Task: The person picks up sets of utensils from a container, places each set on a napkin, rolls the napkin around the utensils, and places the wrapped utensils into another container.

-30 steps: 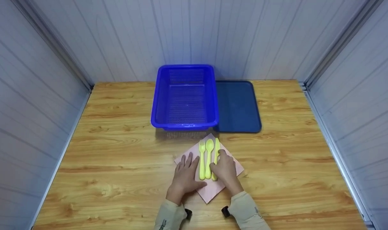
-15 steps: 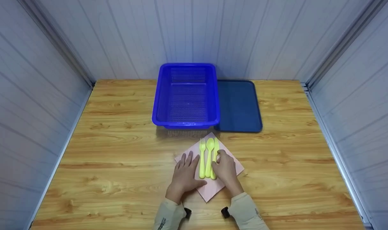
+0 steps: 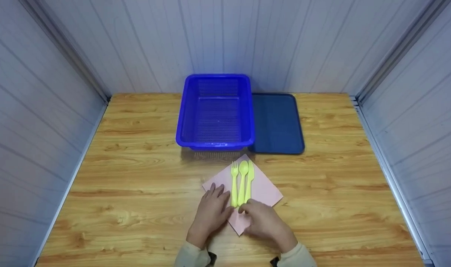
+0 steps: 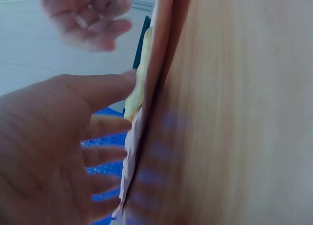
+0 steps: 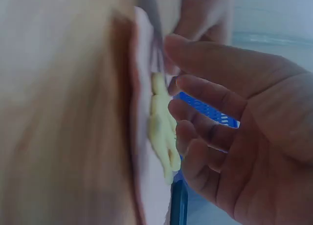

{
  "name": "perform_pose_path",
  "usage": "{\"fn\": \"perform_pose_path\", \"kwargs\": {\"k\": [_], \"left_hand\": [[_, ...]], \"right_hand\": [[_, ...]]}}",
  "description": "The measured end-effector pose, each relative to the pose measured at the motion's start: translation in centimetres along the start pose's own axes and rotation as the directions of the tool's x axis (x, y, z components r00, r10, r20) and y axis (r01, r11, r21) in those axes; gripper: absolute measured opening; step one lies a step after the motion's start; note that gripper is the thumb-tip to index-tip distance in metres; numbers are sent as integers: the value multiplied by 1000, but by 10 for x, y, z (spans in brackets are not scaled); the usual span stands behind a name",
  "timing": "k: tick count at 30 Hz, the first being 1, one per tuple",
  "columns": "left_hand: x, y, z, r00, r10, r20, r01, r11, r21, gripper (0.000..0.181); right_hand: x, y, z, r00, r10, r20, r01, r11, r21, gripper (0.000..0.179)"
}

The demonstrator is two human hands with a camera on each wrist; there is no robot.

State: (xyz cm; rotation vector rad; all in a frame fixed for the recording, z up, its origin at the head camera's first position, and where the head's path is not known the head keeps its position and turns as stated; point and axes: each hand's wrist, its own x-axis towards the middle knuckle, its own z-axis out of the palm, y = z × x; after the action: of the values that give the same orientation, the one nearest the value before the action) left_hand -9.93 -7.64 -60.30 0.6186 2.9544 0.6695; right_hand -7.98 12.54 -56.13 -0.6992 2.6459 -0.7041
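Observation:
A yellow plastic fork point(image 3: 234, 185), spoon point(image 3: 242, 181) and knife point(image 3: 250, 178) lie side by side on a pink folded napkin point(image 3: 266, 189), which is turned cornerwise. My left hand point(image 3: 210, 213) lies along the napkin's left side, fingers spread, its thumb close to the fork's handle end. Just beyond the handle ends is my right hand point(image 3: 264, 220), fingers loosely bent, holding nothing. In the right wrist view its fingertips point(image 5: 178, 110) hover beside the yellow cutlery point(image 5: 160, 122). The left wrist view has my left thumb point(image 4: 110, 88) at the cutlery's edge.
A blue perforated basket point(image 3: 215, 144) stands behind the napkin, near the back wall. Right of it a dark blue tray point(image 3: 277, 122) lies flat on the wooden table point(image 3: 136, 178). Pale panelled walls point(image 3: 147, 44) enclose the back and both sides.
My right hand has let go of the knife and drawn back toward the handle ends. The knife has shifted left, closer to the spoon. My left hand has slid slightly toward me.

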Motion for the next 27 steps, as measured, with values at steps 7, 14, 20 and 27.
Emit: {"fn": "perform_pose_path", "kwargs": {"k": [7,14,20,27], "left_hand": [[-1,2,1,996,48,-80,-49,999,-2,19],[-2,1,5,996,27,-84,-27,1000,1,18],[-5,-1,4,996,19,-91,-22,999,-26,19],[-9,1,-5,979,58,-193,-64,998,-22,23]], "right_hand": [[-8,6,21,989,-60,-133,44,992,-121,23],[-6,8,30,942,-96,-322,58,990,-127,5],[2,12,27,898,-2,-439,-7,1000,-19,8],[20,21,20,854,128,-505,-99,991,85,13]]}}
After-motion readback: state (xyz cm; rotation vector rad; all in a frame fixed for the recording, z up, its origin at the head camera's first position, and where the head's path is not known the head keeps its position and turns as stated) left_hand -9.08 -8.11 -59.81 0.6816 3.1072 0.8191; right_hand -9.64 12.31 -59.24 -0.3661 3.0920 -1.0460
